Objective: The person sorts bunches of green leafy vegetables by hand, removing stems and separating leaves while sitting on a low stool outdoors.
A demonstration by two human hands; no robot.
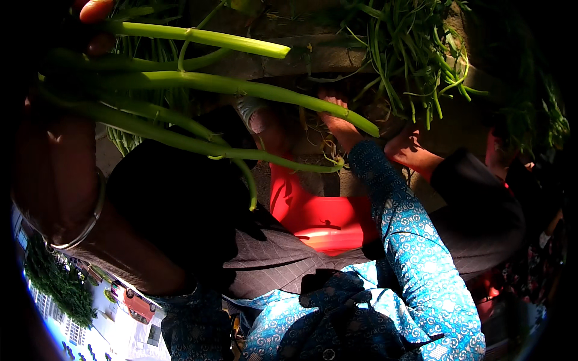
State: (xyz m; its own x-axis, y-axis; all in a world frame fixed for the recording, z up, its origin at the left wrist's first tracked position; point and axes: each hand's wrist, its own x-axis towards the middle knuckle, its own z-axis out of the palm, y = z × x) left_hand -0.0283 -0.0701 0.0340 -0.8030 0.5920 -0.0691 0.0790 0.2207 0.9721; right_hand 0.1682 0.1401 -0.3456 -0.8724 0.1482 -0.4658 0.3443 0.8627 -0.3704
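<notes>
Several thick green stalks (253,89) stretch across the upper left, close to the camera, with their cut ends pointing right. My left hand (96,12) is closed around them at the upper left; much of it is lost in deep shadow. Reaching forward and down, my right hand (340,123) is close to the ground, behind the end of a stalk. That stalk covers part of its fingers, so their grip cannot be made out. Thin pale roots or stem scraps (325,147) lie beside it.
A heap of leafy green stems (391,54) lies at the upper right, with more greens (557,114) at the far right. Red plastic, seemingly a low seat (331,219), shows between my legs. My bare right foot (415,150) rests near the heap. A person's patterned clothing (533,271) shows at right.
</notes>
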